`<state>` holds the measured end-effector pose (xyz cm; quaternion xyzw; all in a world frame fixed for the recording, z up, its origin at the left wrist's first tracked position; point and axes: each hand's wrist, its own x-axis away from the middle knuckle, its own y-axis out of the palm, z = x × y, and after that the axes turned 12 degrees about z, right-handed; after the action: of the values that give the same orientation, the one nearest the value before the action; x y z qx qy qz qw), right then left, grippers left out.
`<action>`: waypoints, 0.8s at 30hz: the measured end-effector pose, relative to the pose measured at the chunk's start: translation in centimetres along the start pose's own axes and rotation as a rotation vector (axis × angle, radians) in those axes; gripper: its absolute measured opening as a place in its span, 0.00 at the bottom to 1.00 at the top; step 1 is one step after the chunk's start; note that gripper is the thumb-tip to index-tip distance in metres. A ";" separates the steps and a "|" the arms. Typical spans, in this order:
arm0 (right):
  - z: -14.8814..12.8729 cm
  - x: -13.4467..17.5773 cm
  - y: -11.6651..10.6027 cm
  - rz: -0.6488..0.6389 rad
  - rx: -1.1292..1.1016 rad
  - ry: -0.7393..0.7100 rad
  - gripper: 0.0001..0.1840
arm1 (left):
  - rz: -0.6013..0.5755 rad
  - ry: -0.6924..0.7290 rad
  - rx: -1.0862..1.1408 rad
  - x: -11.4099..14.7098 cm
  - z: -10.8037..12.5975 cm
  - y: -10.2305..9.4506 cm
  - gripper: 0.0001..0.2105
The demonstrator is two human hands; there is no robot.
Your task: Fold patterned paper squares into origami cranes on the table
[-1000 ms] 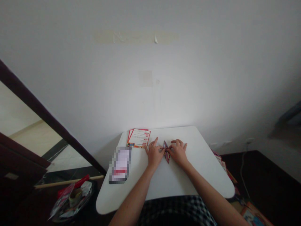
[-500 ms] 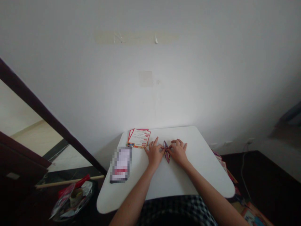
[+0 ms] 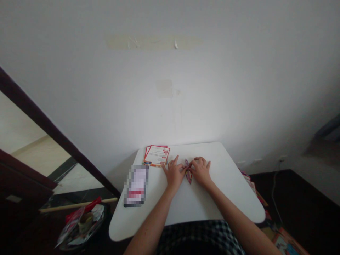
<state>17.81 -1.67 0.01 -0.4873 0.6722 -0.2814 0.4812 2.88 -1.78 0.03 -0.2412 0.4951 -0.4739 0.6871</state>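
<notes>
A small folded piece of patterned paper (image 3: 188, 176), reddish-purple and pointed at both ends, lies on the white table (image 3: 193, 209) between my hands. From the left, my left hand (image 3: 174, 172) pinches its middle with thumb and fingertip, while another finger stretches out away from me. On the opposite side my right hand (image 3: 200, 170) grips the paper's middle too, its other fingers slightly spread over the tabletop. Fingertips hide the centre of the folded paper.
Red-edged printed sheets (image 3: 158, 156) lie at the table's back left. Nearer me on that side is a pixelated phone-like object (image 3: 136, 186). A lined bin (image 3: 86, 225) stands on the floor at left, and more printed papers (image 3: 287, 242) lie low at right.
</notes>
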 end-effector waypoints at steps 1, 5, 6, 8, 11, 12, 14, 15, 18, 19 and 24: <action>0.0 0.0 0.0 -0.001 -0.002 0.005 0.10 | 0.003 0.000 -0.003 0.0 0.0 0.0 0.08; 0.2 0.0 -0.2 0.016 -0.050 0.046 0.09 | 0.003 -0.006 -0.016 0.0 -0.1 -0.2 0.09; 0.2 0.0 -0.2 0.019 -0.067 0.055 0.09 | -0.007 -0.011 -0.016 0.0 -0.1 -0.3 0.09; 0.3 -0.1 -0.2 0.021 -0.099 0.069 0.08 | -0.032 -0.020 -0.013 -0.2 -0.2 -0.6 0.08; 0.3 -0.1 -0.3 0.019 -0.127 0.079 0.08 | -0.046 0.004 -0.024 -0.4 -0.1 -0.9 0.08; 0.3 -0.1 -0.4 0.016 -0.129 0.081 0.08 | -0.046 0.020 -0.032 -0.5 0.0 -1.0 0.08; 0.4 -0.2 -0.4 0.009 -0.123 0.084 0.09 | -0.048 0.046 -0.049 -0.5 0.1 -1.0 0.09; 0.4 -0.2 -0.4 0.007 -0.119 0.084 0.09 | -0.052 0.053 -0.056 -0.5 0.2 -1.1 0.09; 0.4 -0.2 -0.3 0.012 -0.115 0.074 0.10 | -0.057 0.060 -0.057 -0.4 0.2 -0.9 0.08; 0.5 -0.2 -0.3 0.017 -0.117 0.070 0.11 | -0.056 0.058 -0.051 -0.4 0.1 -0.9 0.08; 0.5 -0.1 -0.2 0.036 -0.111 0.057 0.12 | -0.051 0.025 -0.027 -0.3 -0.3 -0.7 0.08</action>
<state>18.37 -1.57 0.01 -0.4929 0.7089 -0.2487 0.4390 2.29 -1.81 0.64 -0.2573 0.5036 -0.4874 0.6653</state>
